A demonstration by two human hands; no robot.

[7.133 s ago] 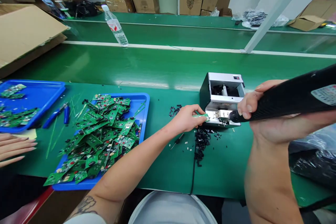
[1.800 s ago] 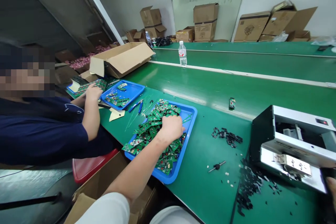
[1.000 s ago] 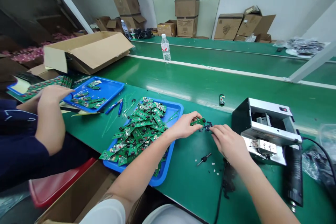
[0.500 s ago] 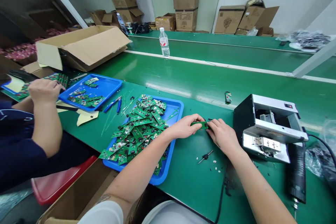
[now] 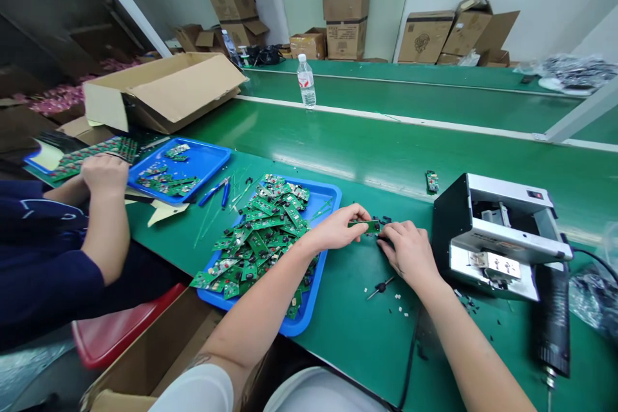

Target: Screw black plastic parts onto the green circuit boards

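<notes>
My left hand [image 5: 340,226] is closed on a small green circuit board [image 5: 369,226], held just right of a blue tray [image 5: 313,290] heaped with similar boards [image 5: 261,225]. My right hand [image 5: 405,248] is beside the board's right end, its fingers bent together; what they hold, if anything, is too small to make out. Small black parts [image 5: 385,220] lie on the green table behind the fingertips. A thin pointed tool with a black middle [image 5: 381,287] lies in front, near several tiny white pieces [image 5: 398,302].
A metal machine [image 5: 497,232] stands at the right, with a black-handled tool [image 5: 552,322] beside it. One board [image 5: 432,182] lies behind. At the left are another blue tray [image 5: 212,164], blue-handled pliers [image 5: 215,192] and a co-worker's arm [image 5: 109,219]. A bottle [image 5: 306,82] stands farther back.
The view has shifted slightly left. My right hand has moved a little away from the board's end, and black parts show between the hands. The co-worker's hands have moved slightly.
</notes>
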